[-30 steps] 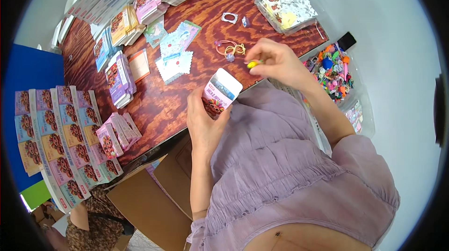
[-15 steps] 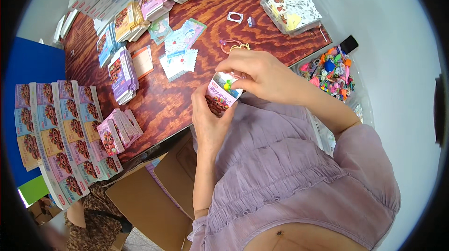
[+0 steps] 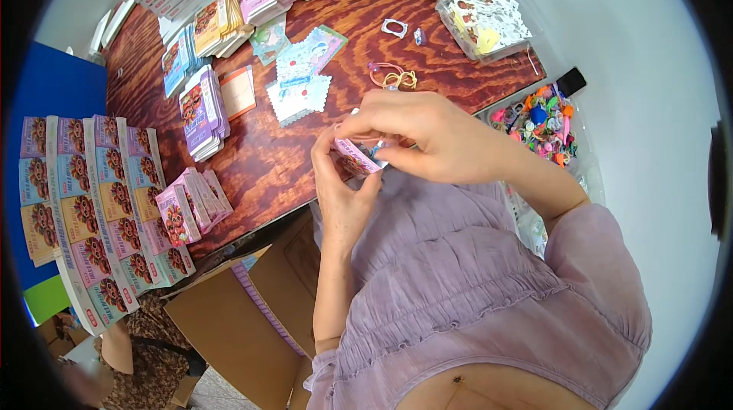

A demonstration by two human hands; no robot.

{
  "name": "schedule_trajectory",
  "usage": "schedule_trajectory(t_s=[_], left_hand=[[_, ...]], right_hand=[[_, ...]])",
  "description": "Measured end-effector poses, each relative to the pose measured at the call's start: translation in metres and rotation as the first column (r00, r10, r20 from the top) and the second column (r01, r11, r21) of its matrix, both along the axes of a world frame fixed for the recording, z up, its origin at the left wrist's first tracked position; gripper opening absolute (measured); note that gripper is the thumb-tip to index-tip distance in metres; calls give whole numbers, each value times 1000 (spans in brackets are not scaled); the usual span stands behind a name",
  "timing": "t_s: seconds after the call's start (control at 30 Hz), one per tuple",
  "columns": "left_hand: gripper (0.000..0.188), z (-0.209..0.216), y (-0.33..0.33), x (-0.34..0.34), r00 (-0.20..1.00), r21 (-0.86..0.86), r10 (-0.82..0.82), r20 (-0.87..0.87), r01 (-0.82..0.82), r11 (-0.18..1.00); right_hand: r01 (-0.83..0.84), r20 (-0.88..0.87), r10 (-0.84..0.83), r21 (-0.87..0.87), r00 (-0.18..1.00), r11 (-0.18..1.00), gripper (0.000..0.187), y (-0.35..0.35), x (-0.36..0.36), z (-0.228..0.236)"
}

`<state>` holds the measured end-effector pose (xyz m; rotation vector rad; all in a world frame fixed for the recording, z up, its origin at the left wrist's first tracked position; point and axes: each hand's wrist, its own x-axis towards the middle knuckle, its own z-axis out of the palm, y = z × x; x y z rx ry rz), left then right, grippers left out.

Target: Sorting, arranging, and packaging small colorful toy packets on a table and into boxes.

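Note:
A small pink printed box (image 3: 356, 158) is gripped in my left hand (image 3: 340, 200), with the thumb on its near side and the fingers around its left. Its open top faces my right hand (image 3: 427, 135), whose bent fingers and thumb close in at the opening. A bit of blue and white shows beside the right thumb; what those fingers hold is mostly hidden. Just beyond the hands, pink and yellow hair ties (image 3: 393, 76) lie on the wood-grained table (image 3: 259, 158). A white scalloped frame (image 3: 394, 27) and a small bluish piece (image 3: 420, 36) lie farther off.
Flat printed cartons (image 3: 202, 116) stand in stacks at the left, near pastel cards (image 3: 301, 93). Small pink boxes (image 3: 191, 208) sit by the table's front edge. Clear tubs hold paper cutouts (image 3: 489, 24) and colourful trinkets (image 3: 542, 124). An open cardboard box (image 3: 229, 334) stands below; another person's arm (image 3: 117, 349) shows lower left.
My right hand has come lower over the box's opening. The box is tipped, showing less of its front, and the green and yellow bits inside are now hidden. The whole view has shifted slightly.

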<state>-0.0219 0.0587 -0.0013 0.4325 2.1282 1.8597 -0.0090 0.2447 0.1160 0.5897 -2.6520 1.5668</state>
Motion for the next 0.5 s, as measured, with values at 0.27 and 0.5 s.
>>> schedule_trajectory(t_s=[0.27,0.5], left_hand=[[72,9,-2,4,999,-147,35,-39,-41,988],[72,1,2,3,999,-48,40,-21,-41,998]], right_hand=[[162,167,-144,-105,976,981,29,2,-8,-26],[263,-178,-249,59,952,963,20,11,8,-32]])
